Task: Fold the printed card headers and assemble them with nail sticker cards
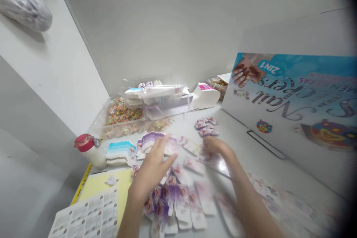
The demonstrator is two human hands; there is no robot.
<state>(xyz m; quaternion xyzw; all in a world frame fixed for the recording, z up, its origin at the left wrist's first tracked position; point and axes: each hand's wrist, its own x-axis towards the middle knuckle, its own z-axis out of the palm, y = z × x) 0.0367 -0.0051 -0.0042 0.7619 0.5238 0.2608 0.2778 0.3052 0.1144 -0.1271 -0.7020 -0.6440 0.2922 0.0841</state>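
My left hand (157, 163) hovers over the printed packets with its fingers and thumb stretched apart, holding nothing. My right hand (219, 147) is curled, with its fingertips pointing down by a shiny flat packet (221, 165). Motion blur hides what those fingers hold. Under and in front of my left hand lie several purple-and-white cards (182, 202), loosely overlapping. Beyond its fingertips is a fanned row of purple-edged cards (152, 139). A small pile of similar packets (206, 125) sits just past my right hand.
On the left are a stack of blue-and-white cards (119, 150), a red-capped bottle (90, 148) and label sheets (89, 212). At the back stand a bin of colourful small pieces (122, 111) and a white device (206, 96). A large printed box (290, 96) borders the right.
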